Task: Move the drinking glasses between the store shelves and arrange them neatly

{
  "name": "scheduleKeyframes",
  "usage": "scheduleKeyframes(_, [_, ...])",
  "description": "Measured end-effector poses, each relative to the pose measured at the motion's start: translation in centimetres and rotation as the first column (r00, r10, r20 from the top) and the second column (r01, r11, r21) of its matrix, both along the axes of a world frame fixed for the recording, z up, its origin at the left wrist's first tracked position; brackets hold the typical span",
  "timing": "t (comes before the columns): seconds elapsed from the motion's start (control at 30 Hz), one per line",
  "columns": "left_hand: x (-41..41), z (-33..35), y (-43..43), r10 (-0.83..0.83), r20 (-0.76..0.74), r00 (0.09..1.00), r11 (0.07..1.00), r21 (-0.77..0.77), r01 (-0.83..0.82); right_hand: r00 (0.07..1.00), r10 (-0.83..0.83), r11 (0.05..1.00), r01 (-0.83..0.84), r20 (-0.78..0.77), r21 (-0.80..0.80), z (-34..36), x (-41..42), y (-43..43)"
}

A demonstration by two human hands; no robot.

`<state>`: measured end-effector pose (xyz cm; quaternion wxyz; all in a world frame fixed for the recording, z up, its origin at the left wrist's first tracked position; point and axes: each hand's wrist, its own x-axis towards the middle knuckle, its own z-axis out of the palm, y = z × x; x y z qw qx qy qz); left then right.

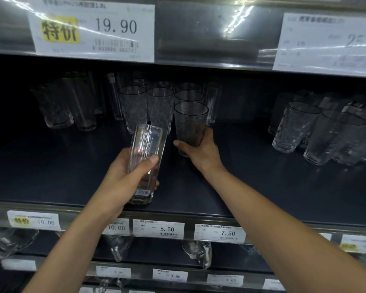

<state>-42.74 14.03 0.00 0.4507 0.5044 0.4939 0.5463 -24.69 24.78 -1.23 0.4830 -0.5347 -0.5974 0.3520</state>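
Your left hand [123, 178] is wrapped round a tall clear ribbed glass [145, 157]. The thumb lies across its front, and the glass is tilted with its rim leaning away to the right, above the front of the dark shelf [262, 176]. Your right hand [199, 151], just beyond and to the right of the left, grips a dimpled tumbler [189, 123] low around its base and holds it upright. Whether its foot touches the shelf cannot be told. Directly behind that hand stands a tight cluster of matching tumblers [160, 106]. Well to the right of your right hand is another group of textured glasses [317, 132], and far to the left of your left hand sits a dimmer third group [59, 106]. Below your wrists, on the shelf lip, are price tags reading 5.50 [158, 229] and 7.50 [219, 233]. A barcode sticker [143, 192] sits near the ribbed glass's base, just under your left fingers.
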Motion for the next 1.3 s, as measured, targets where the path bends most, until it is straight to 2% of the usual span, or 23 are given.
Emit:
scheduleKeyframes(0.17, [0.0, 0.1, -0.1, -0.018, -0.01, 1.0, 1.0, -0.011, 0.018, 0.996, 0.062, 0.997, -0.065, -0.061, -0.045, -0.4, 3.1, -0.7])
scheduleKeyframes(0.27, [0.1, 0.3, -0.1, -0.011, -0.009, 1.0, 1.0, -0.015, 0.011, 0.986, -0.043, 0.998, 0.035, -0.16, -0.055, -0.5, 5.1, 0.6])
scheduleKeyframes(0.5, [-0.1, 0.2, 0.0, -0.012, -0.028, 1.0, 1.0, -0.022, 0.012, 0.928, -0.28, 0.959, 0.28, -0.247, -0.033, 0.3, 6.1, 6.7])
scheduleKeyframes(0.63, [-0.3, 0.0, 0.3, -0.02, -0.045, 0.999, 1.0, -0.002, 0.019, 0.947, -0.286, 0.958, 0.286, -0.149, -0.024, 0.3, 6.4, 10.8])
scheduleKeyframes(0.8, [-0.5, -0.4, 0.3, -0.021, -0.06, 0.998, 1.0, 0.018, 0.022, 0.986, -0.167, 0.985, 0.168, 0.025, -0.033, 0.6, 6.1, 15.0])
scheduleKeyframes(1.0, [-0.6, -0.3, 0.4, -0.013, -0.102, 0.995, 0.999, 0.03, 0.016, 0.969, -0.183, 0.983, 0.185, 0.164, 0.003, 0.4, 5.6, 17.5])
scheduleKeyframes(1.13, [-0.6, -0.3, 0.4, -0.007, -0.114, 0.993, 0.999, 0.031, 0.01, 0.957, -0.184, 0.982, 0.186, 0.222, 0.013, 0.0, 6.2, 17.7])
scheduleKeyframes(1.3, [-0.3, -0.1, 0.3, -0.011, -0.139, 0.99, 0.999, 0.042, 0.017, 0.955, -0.196, 0.979, 0.202, 0.224, -0.004, 0.5, 7.9, 15.5])
